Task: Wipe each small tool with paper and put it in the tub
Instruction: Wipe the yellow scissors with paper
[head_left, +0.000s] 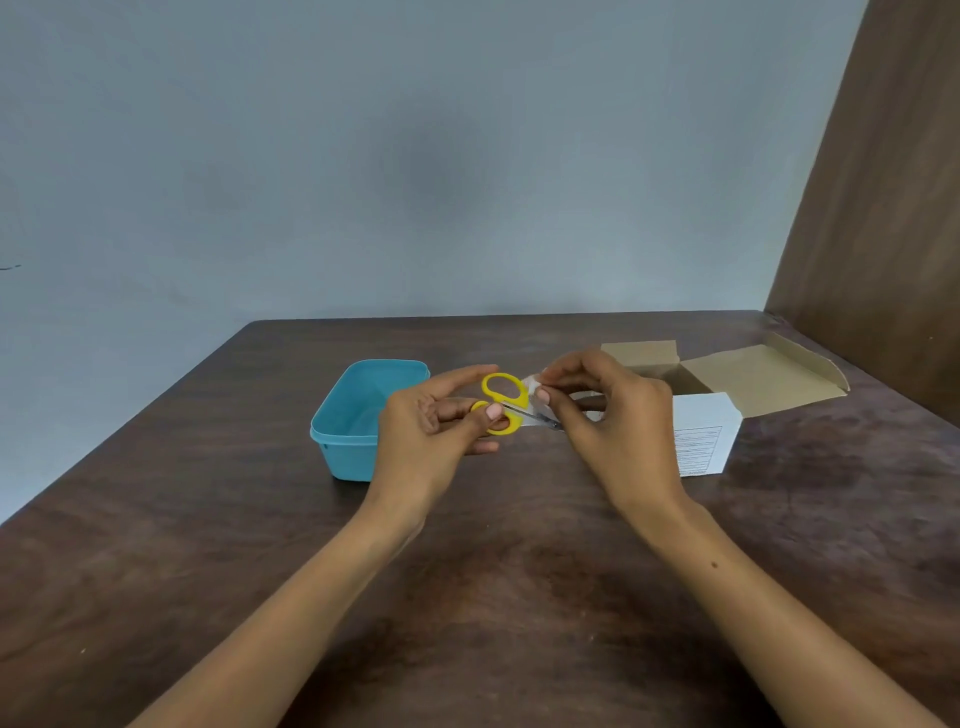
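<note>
Small yellow-handled scissors (503, 401) are held above the dark wooden table (467, 571) by the left hand (434, 423), its thumb and fingers gripping the loops, while a scrap of white paper (532, 387) is pinched around the blades by the right hand (602, 415). Behind the left hand, a light blue plastic tub (353, 410) is seen with nothing visible inside. Farther right, an opened cardboard box (748, 379) is lying, its contents hidden.

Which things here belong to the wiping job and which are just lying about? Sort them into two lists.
Part of the job:
scissors, held by the left hand
paper, pinched by the right hand
tub

Lying about:
cardboard box
white carton
</note>
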